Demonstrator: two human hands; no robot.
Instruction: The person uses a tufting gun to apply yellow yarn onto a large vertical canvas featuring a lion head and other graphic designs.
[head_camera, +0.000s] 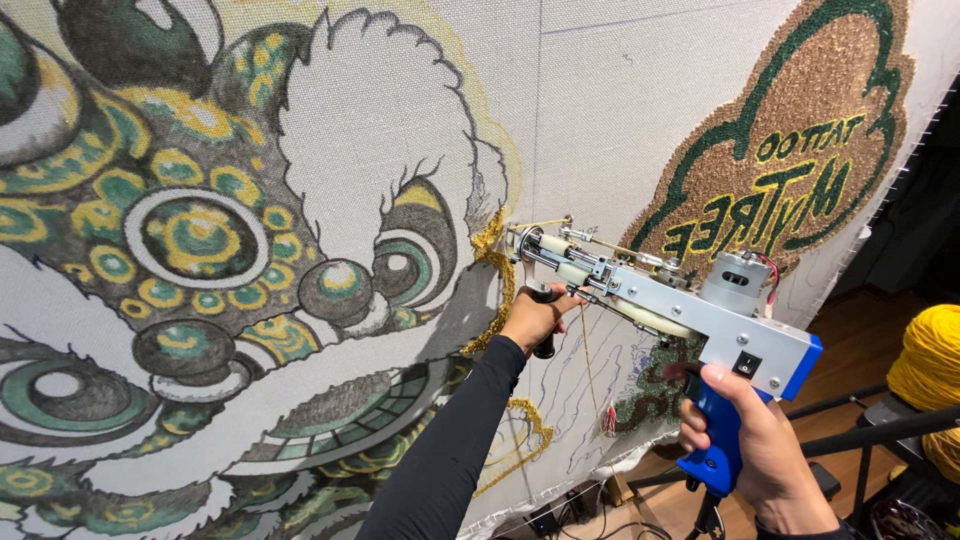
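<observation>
Right hand: (745, 440) fingers wrapped tight around the blue rear grip of the tufting gun (660, 290), low at the right.
Left hand: (535, 318) closed on the gun's black front handle, black sleeve (440, 460) running down from it.
Tufting gun: silver and blue body slanting up to the left, its needle tip pressed against the stretched cloth (590, 90).
Needle spot: touching a gold yarn outline (495, 260) beside the white tufted patch (375, 120).
Yarn strand: thin gold thread (588, 375) hanging below the gun.
Cloth, left: green, gold and grey lion-face tufting (190, 240).
Cloth, upper right: brown cloud-shaped patch (800, 110) edged in green.
Far right: yellow yarn cone (930, 355).
</observation>
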